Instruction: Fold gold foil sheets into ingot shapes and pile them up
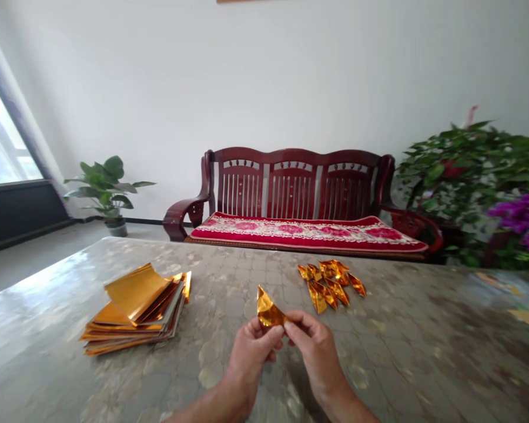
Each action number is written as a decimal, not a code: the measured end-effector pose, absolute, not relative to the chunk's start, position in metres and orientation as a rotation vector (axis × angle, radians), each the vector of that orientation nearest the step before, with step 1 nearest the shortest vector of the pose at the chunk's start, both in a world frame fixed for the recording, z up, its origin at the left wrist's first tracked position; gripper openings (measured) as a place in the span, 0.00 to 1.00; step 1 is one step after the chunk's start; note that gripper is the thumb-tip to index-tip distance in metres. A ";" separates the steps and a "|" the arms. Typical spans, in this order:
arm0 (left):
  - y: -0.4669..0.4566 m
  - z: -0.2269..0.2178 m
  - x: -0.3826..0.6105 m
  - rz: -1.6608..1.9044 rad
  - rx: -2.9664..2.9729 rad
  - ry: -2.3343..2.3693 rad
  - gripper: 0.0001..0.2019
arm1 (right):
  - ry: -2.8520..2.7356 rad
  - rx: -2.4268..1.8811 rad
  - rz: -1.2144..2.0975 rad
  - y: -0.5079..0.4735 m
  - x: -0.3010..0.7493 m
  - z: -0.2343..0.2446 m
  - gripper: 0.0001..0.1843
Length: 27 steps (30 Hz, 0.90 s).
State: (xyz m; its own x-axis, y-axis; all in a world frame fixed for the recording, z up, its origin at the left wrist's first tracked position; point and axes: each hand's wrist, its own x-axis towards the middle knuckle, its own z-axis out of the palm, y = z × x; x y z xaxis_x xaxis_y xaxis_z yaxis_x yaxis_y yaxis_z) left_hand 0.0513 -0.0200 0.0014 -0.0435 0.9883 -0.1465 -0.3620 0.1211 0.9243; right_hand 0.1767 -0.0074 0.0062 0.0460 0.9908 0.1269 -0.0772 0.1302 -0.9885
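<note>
Both hands (254, 345) (314, 343) pinch a gold foil piece (268, 311), tip and long axis seemingly forward-left.

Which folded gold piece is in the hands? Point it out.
The folded gold piece held by the left hand and right hand; the other folded pieces lie in a cluster on the table, farther off and to the right.

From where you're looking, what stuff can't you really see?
All in the head view:
1. The pinched part of the folded gold piece: covered by the left hand and right hand.
2. How many sheets the gold paper stack has: they overlap.
3. Parts of the small gold pile: pieces cover each other.
4. Most of the brown thing: cut off by the top edge.
5. The clear plastic: blurred.
</note>
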 end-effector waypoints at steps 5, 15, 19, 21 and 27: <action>-0.022 -0.010 0.056 1.328 0.746 1.044 0.20 | -1.219 -1.072 1.133 -0.007 0.177 0.002 0.10; -0.017 -0.024 0.054 1.339 0.731 1.068 0.23 | -1.190 -1.081 1.214 -0.004 0.177 -0.003 0.09; -0.016 -0.027 0.050 1.345 0.798 1.058 0.21 | -1.087 -1.022 1.356 -0.003 0.178 -0.009 0.10; -0.016 -0.028 0.049 1.343 0.813 1.058 0.20 | -1.026 -0.988 1.437 -0.004 0.177 -0.012 0.11; -0.017 -0.027 0.050 1.351 0.841 1.070 0.16 | -0.872 -0.934 1.617 -0.004 0.175 -0.012 0.11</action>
